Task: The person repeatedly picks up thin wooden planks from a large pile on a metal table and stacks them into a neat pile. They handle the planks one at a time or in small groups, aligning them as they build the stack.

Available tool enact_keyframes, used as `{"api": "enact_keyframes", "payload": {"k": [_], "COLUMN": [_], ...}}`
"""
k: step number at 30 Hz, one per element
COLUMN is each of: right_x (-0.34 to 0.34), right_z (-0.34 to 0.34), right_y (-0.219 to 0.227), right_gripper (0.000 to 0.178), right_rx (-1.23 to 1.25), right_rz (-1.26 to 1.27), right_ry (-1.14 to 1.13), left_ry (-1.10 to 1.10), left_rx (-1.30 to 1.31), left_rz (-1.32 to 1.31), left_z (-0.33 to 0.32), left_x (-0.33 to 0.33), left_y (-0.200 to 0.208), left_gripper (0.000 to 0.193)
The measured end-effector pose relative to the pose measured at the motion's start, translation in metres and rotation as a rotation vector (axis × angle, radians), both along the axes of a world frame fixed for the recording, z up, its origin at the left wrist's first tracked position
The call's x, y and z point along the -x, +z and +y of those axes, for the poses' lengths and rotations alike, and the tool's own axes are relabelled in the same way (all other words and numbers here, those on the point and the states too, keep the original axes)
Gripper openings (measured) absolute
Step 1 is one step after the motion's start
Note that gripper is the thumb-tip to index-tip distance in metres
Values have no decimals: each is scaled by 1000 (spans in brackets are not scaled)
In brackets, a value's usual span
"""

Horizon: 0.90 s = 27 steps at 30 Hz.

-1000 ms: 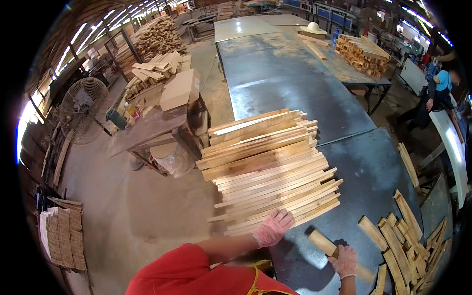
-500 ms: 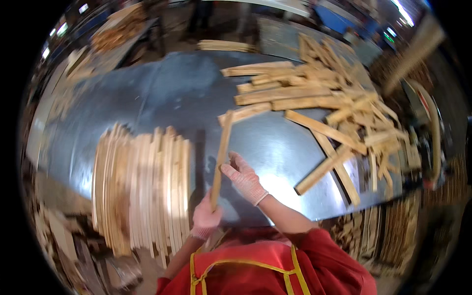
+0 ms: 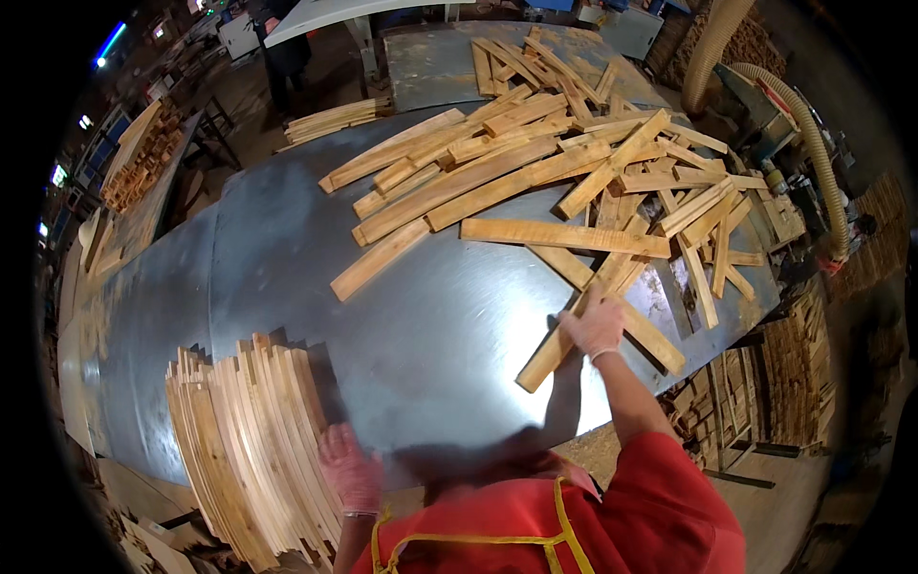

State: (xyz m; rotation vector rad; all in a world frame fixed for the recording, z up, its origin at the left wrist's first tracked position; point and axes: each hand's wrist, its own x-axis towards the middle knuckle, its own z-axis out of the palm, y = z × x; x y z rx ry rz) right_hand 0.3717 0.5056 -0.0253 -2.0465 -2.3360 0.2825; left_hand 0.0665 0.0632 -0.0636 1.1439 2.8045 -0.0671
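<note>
My right hand (image 3: 597,325), in a pale glove, is closed around a wooden strip (image 3: 543,365) at the front of a loose pile. Another wooden strip (image 3: 652,337) lies slantwise just right of that hand and reaches under the held one. At lower left my left hand (image 3: 350,471), in a pinkish glove, rests with fingers stretched out against the right side of a row of wooden strips (image 3: 253,430) stood side by side. I see nothing held in it.
Wooden strips lie in a jumbled pile (image 3: 574,158) across the far right of the dark metal table (image 3: 402,354). A small strip stack (image 3: 335,120) sits beyond the far edge. At right are a ribbed hose (image 3: 822,163) and stacked wood (image 3: 794,373) below the table. A person stands far off.
The strip that both hands held upright is out of them. My left hand has moved to the row's side; my right hand has reached right onto another strip. The view has turned rightward.
</note>
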Motion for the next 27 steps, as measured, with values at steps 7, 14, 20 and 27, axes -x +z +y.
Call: {"api": "enact_keyframes", "payload": {"k": [7, 14, 20, 27], "right_x": [25, 14, -29, -123], "right_z": [3, 172, 129, 44], "right_y": [26, 8, 48, -6], "right_gripper": [58, 59, 59, 87], "right_rx": [639, -236, -4, 85], "right_rz": [216, -105, -46, -34], "right_ry": [557, 442, 366, 214], "left_ry": [-449, -704, -501, -337], "left_rx": [-292, -159, -87, -86], "left_rz": [-185, -220, -208, -375], "left_z": [183, 289, 245, 110], "left_x": [-86, -124, -91, -58], "left_y": [11, 17, 9, 18], "left_gripper": [87, 76, 62, 58]}}
